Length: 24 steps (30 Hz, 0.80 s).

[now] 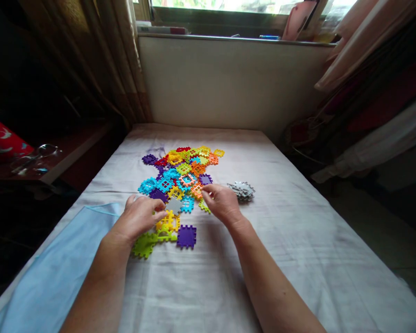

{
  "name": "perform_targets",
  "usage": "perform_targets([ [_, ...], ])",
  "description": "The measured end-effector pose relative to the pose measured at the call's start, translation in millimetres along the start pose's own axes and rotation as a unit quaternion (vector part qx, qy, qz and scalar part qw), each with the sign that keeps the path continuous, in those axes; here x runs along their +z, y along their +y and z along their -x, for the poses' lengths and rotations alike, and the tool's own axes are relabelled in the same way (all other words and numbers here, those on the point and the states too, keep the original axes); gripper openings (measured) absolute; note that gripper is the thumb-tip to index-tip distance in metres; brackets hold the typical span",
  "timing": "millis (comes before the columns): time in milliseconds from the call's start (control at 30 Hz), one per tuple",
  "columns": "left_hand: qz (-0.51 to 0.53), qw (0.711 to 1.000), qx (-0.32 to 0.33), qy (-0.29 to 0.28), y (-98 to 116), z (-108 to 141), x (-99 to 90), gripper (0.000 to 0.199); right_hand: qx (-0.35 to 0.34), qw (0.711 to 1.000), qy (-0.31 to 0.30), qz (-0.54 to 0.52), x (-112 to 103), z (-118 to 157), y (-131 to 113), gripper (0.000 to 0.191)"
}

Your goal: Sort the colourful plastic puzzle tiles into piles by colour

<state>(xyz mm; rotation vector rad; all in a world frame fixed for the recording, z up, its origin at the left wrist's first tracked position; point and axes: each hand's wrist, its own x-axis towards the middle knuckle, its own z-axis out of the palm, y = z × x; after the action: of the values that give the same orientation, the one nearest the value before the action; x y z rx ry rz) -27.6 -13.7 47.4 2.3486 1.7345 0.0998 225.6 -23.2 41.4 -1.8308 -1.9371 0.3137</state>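
Note:
A heap of colourful toothed plastic tiles (183, 168) lies on the white cloth. My left hand (142, 215) is at the heap's left side, thumb and fingers curved toward a grey tile (174, 206); whether its fingertips touch that tile is unclear. Over the heap's right edge is my right hand (222, 201), its thumb and forefinger close together beside an orange tile (197, 189); what they hold, if anything, is too small to tell. A pile of grey tiles (243, 191) sits to the right of this hand. Nearer me lie a purple tile (186, 236) and a green tile (145, 245).
The white cloth (280, 254) covers the table, with a light blue cloth (62, 259) at its left. On a side shelf at the left are a red item (5, 141) and clear glasses (43, 152). Curtains (118, 60) hang behind, and garments hang at the right.

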Motion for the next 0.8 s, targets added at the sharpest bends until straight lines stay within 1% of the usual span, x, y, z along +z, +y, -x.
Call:
perform_targets([
  [67, -0.011, 1.0, -0.004, 0.003, 6.7, 0.7, 1.4, 0.018, -0.026, 0.999, -0.044, 0.001, 13.7, 5.0, -20.2, 0.021],
  [167, -0.018, 1.0, 0.012, 0.013, 12.6, 2.5, 4.8, 0.017, -0.047, 0.996, -0.072, 0.01, 28.9, 11.9, -35.9, 0.023],
  [267, -0.004, 0.999, 0.023, 0.038, 12.3, 3.5, 9.3, 0.018, -0.055, 0.994, -0.09, 0.022, 37.5, 16.3, -41.3, 0.024],
  [333, 0.011, 0.999, 0.019, 0.038, 10.2, 3.1, 11.7, 0.017, -0.05, 0.995, -0.086, 0.008, 41.0, 17.0, -42.6, 0.026],
  [400, 0.03, 0.999, 0.011, 0.034, 8.1, 2.2, 12.4, 0.016, -0.03, 0.996, -0.079, -0.037, 42.6, 14.9, -41.8, 0.03],
  [467, 0.049, 0.998, 0.006, 0.033, 6.9, 1.5, 11.2, 0.015, -0.007, 0.991, -0.078, -0.107, 41.0, 9.4, -36.4, 0.028],
  [567, 0.059, 0.998, 0.009, 0.032, 7.7, 1.4, 6.1, 0.016, 0.016, 0.977, -0.06, -0.204, 28.1, -3.8, -13.5, 0.019],
  [633, 0.057, 0.998, 0.011, 0.026, 10.0, 1.5, 2.1, 0.02, 0.04, 0.97, -0.019, -0.239, 12.6, -12.4, 12.3, 0.02],
  [700, 0.053, 0.998, 0.008, 0.017, 13.0, 1.5, -0.9, 0.021, 0.088, 0.965, 0.038, -0.243, -4.9, -17.8, 42.9, 0.025],
  [767, 0.045, 0.999, 0.003, 0.012, 16.0, 1.3, -2.5, 0.021, 0.147, 0.962, 0.094, -0.211, -19.8, -19.0, 72.6, 0.027],
  [800, 0.04, 0.999, 0.002, 0.012, 17.2, 1.2, -2.8, 0.022, 0.172, 0.961, 0.111, -0.186, -25.1, -18.2, 85.4, 0.027],
])
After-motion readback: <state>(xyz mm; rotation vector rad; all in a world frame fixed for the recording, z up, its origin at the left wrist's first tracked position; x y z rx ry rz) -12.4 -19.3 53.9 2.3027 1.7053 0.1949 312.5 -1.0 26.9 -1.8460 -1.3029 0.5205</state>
